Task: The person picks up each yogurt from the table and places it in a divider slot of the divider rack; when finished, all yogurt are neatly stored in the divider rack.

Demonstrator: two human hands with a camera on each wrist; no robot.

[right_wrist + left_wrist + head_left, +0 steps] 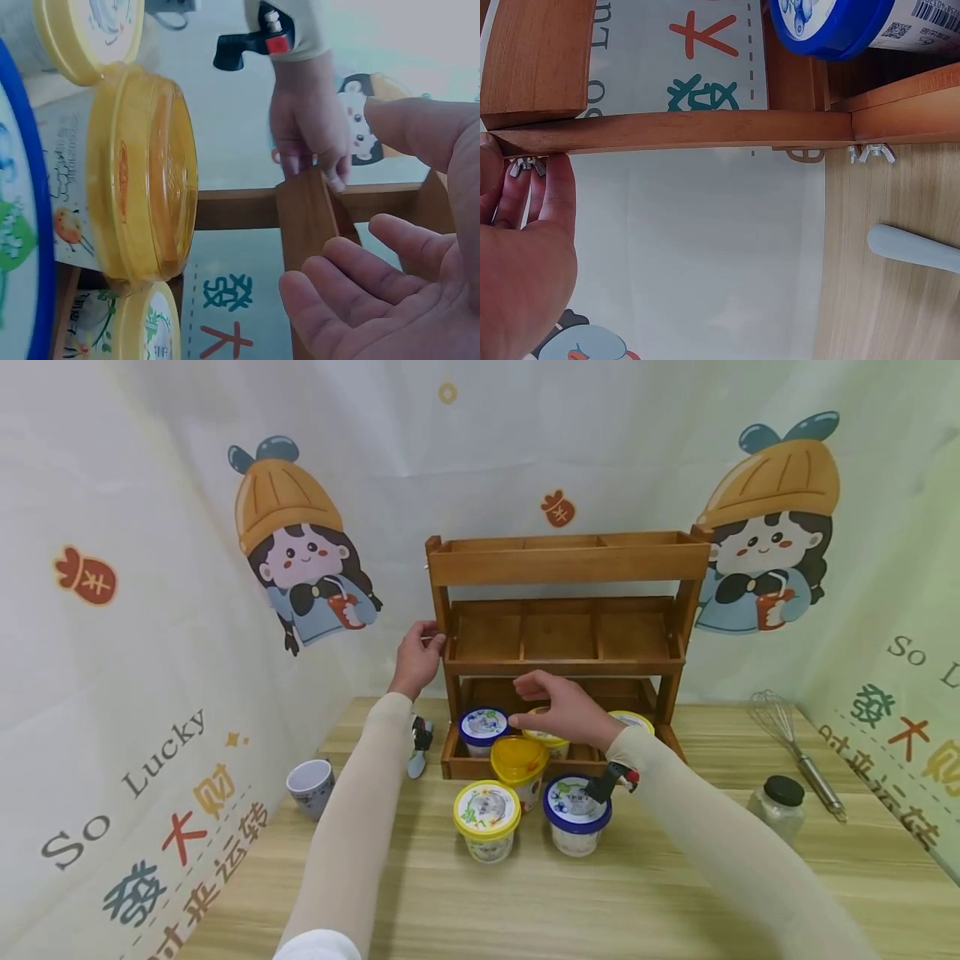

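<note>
Rack (570, 566) upright on table (487, 910), three tiers, facing person. Whisk (817, 782) lies off to its right. Left hand (417, 660) grips rack's left post at middle tier, thumb and bent fingers on wood. Right hand (564, 706) raised before rack, thumb wide of loosely bent fingers, grasp empty. Three tubs (483, 727) sit in bottom tier; three more in front, one amber-lidded. Mug (309, 789) left, near left sleeve (352, 818). Jar (778, 814) right, near whisk. Wing nut (527, 166) on left post, just beside left fingers.
</note>
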